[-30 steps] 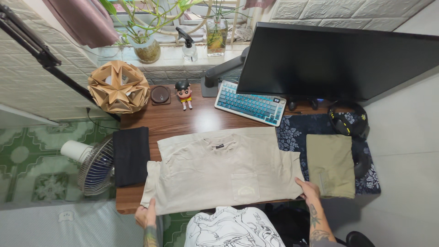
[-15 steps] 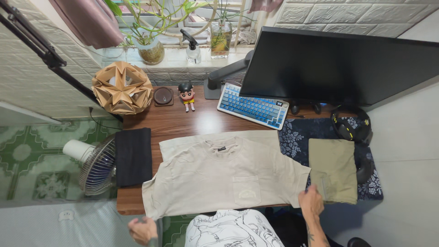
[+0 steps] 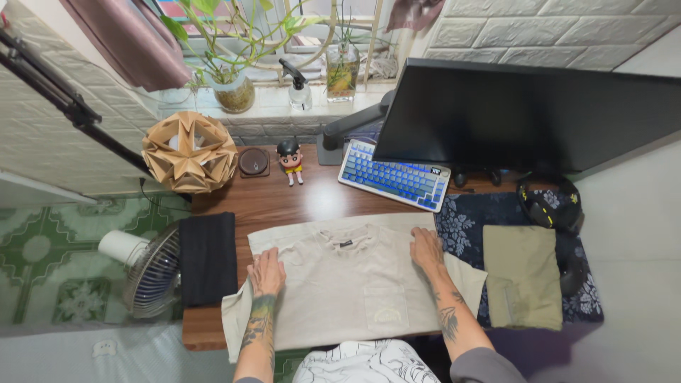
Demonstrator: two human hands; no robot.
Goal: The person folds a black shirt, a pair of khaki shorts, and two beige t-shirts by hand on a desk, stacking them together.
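Both palms down, fingers spread flat on the shirt (image 3: 340,284) at surface centre: left hand (image 3: 267,271) at its 9 o'clock shoulder, right hand (image 3: 426,247) at 2 o'clock, forearms angled inward

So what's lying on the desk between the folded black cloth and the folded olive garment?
In the head view, the beige t-shirt lies spread flat between the black cloth and the olive garment, with both hands pressed on it.

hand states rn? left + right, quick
Left hand: open, flat on the beige T-shirt near its shoulder, holding nothing.
Right hand: open, flat on the same shirt's other shoulder, holding nothing.
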